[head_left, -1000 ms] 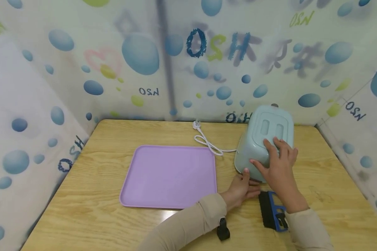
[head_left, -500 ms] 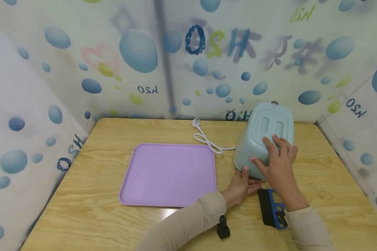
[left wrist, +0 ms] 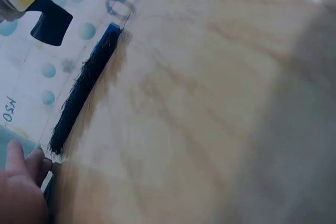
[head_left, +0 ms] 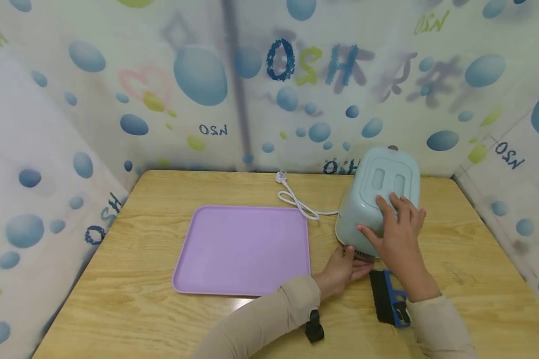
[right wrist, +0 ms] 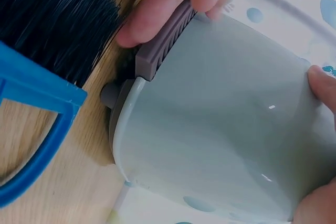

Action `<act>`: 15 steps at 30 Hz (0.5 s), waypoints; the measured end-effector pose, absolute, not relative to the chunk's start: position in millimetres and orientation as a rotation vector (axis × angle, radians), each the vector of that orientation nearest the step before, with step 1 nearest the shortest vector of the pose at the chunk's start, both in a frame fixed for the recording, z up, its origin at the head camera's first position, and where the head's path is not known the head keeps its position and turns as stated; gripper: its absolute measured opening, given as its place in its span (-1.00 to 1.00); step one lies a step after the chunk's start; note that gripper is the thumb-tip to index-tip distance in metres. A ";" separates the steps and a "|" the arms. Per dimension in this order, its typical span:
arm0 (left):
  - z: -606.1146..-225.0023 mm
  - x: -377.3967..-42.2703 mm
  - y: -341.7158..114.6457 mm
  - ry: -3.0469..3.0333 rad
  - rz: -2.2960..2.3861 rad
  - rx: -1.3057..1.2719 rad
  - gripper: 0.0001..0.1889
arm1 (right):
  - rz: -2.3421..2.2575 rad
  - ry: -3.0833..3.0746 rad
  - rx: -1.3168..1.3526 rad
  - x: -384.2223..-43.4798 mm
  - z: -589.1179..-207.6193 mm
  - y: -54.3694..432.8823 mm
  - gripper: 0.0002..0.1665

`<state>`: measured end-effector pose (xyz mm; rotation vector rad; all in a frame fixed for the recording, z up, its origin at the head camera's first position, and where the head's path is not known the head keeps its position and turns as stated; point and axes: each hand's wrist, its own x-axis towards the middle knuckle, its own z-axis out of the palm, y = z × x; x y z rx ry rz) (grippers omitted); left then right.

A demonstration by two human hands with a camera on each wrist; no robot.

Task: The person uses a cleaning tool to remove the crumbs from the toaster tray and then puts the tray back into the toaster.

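A pale blue-green toaster [head_left: 363,204] with a lid bearing two recesses stands at the right of the table. My left hand [head_left: 339,271] pinches its ribbed grey-brown crumb tray [right wrist: 165,40] at the near lower edge, thumb above and fingers beneath. The tray's ribbed front sticks out from the base in the right wrist view. My right hand [head_left: 400,239] rests spread on the toaster, fingertips on the lid and thumb against the near side. In the left wrist view, only part of the left hand [left wrist: 21,192] shows. Below the right wrist lies a brush with black bristles [head_left: 381,296] and blue frame.
A flat purple tray [head_left: 242,249] lies left of the toaster. The white cord [head_left: 298,207] runs from the toaster to a plug [head_left: 281,178] near the table's back edge. Patterned walls enclose the table. A black strap [head_left: 314,329] hangs from the left wrist.
My left hand has drawn slightly toward me, and more of the crumb tray's ribbed front shows. The right hand stays on the toaster, which has hardly moved.
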<state>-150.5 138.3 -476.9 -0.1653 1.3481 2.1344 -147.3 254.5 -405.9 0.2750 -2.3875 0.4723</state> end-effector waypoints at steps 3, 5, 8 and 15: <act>-477.1 -149.4 136.0 1.337 2.131 -0.170 -0.62 | 0.473 -2.397 0.266 -146.3 -407.4 254.3 0.04; -477.2 -148.5 134.9 1.330 2.132 -0.178 -0.62 | 0.481 -2.402 0.264 -145.9 -408.5 253.7 0.04; -477.4 -147.2 133.3 1.329 2.126 -0.198 -0.63 | 0.489 -2.406 0.264 -145.4 -409.8 252.9 0.04; -477.5 -146.0 132.7 1.332 2.123 -0.192 -0.72 | 0.473 -2.343 0.296 -148.6 -407.3 255.8 0.00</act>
